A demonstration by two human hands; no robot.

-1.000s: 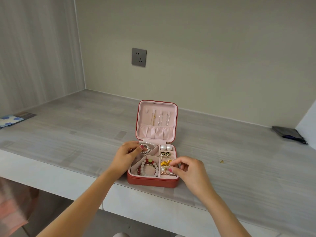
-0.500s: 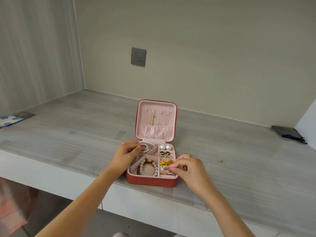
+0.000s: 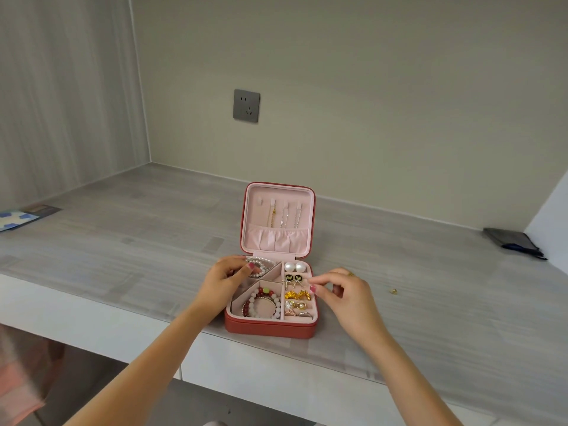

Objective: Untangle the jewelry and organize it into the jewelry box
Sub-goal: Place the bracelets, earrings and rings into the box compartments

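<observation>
Box (image 3: 270, 329) sits between your hands — your left hand (image 3: 226, 279) pinches the pearl bracelet (image 3: 261, 265). Your right hand (image 3: 344, 292) looks empty, fingers curled; the gold piece (image 3: 393, 291) lies to its right, nearer that hand.

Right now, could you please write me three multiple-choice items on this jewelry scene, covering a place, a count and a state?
1. Where does the loose small gold piece lie?
A. on the countertop, right of the jewelry box
B. inside the lid pocket
C. on the blue card

2. How many large white pearl earrings sit in the back right compartment?
A. one
B. two
C. four

3. How does the lid of the jewelry box stand?
A. shut
B. taken off
C. open and upright

Answers: 1 A, it rests on the bare countertop past the right hand; 2 B, two round pearls sit side by side; 3 C, its pink lining faces the camera.
</observation>
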